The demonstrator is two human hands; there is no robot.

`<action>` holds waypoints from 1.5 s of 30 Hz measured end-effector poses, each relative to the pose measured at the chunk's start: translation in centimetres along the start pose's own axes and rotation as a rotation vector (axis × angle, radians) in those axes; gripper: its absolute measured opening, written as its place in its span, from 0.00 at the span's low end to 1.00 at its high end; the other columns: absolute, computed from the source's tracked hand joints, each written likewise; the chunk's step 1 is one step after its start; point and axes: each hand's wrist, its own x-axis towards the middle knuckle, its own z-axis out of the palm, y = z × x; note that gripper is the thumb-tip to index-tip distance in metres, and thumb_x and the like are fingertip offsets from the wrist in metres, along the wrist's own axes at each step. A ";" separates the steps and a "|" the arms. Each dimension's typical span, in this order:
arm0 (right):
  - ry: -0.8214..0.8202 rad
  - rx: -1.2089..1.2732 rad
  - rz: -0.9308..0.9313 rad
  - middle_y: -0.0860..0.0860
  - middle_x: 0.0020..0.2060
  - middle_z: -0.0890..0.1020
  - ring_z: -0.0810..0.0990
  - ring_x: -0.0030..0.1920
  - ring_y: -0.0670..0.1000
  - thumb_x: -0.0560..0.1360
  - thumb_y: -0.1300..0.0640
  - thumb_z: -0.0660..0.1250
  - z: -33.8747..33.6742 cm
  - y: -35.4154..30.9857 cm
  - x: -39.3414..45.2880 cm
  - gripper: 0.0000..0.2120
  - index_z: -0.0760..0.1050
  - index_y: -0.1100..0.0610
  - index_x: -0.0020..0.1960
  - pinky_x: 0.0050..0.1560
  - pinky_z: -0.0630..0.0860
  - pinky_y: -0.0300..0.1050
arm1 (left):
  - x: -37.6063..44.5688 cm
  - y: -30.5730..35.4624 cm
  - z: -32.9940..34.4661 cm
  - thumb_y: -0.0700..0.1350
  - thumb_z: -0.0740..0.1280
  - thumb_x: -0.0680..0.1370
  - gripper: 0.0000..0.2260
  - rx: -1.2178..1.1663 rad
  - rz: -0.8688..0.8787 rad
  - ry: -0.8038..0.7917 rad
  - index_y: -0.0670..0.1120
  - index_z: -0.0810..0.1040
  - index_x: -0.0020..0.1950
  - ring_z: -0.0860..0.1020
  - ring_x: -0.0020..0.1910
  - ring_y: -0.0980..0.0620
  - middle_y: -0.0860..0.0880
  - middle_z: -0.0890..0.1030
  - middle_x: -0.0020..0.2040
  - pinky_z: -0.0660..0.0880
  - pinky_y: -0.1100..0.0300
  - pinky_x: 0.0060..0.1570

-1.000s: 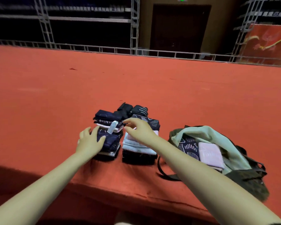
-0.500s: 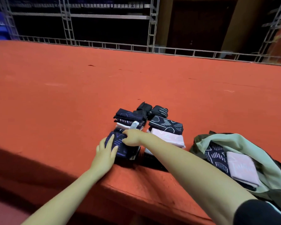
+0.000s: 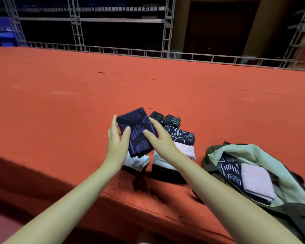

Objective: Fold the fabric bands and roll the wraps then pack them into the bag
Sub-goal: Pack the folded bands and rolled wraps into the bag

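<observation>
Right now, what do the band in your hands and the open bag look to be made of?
Band: soft matte knit, probably stretchy; dark navy with woven purple lines, and it bends between the left hand and right hand. Bag: thin woven cloth, olive outside, pale green lining, slumped and creased.

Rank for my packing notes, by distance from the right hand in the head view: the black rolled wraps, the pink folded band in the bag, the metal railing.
1. Black rolled wraps, just beyond the right hand.
2. Pink folded band, in the bag at right.
3. Metal railing, along the far edge.
</observation>
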 end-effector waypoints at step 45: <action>0.531 -0.494 0.748 0.56 0.63 0.76 0.75 0.61 0.57 0.76 0.62 0.59 -30.0 10.7 -18.9 0.25 0.61 0.55 0.73 0.55 0.70 0.45 | -9.0 -0.8 30.4 0.71 0.43 0.74 0.33 0.682 0.681 -1.241 0.58 0.66 0.72 0.68 0.66 0.45 0.48 0.69 0.70 0.63 0.57 0.66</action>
